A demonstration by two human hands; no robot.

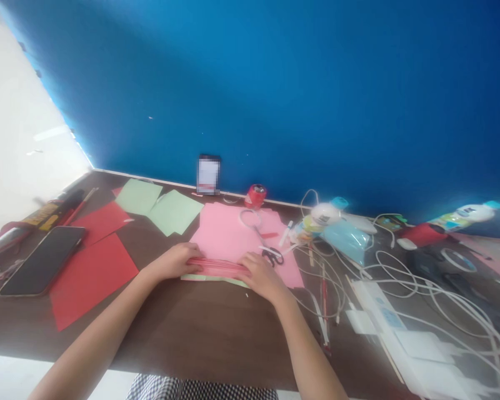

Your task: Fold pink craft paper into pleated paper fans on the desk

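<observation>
A narrow strip of pleated red paper (220, 267) lies between my hands, its folds stacked closely. My left hand (178, 261) grips its left end with bent fingers, and my right hand (261, 273) presses and pinches the right end. Underneath are sheets of pink paper (223, 228), with a pale green edge showing along the front. Black-handled scissors (274, 256) rest on the pink sheets just beyond my right hand. A roll of clear tape (250, 218) sits further back on the pink paper.
Red sheets (94, 278) and a dark phone (44, 261) lie at left, green sheets (176, 211) behind. A red can-like object (255, 195) stands near the blue wall. At right are a glue bottle (320, 216), tangled white cables (416, 278) and a power strip (379, 316).
</observation>
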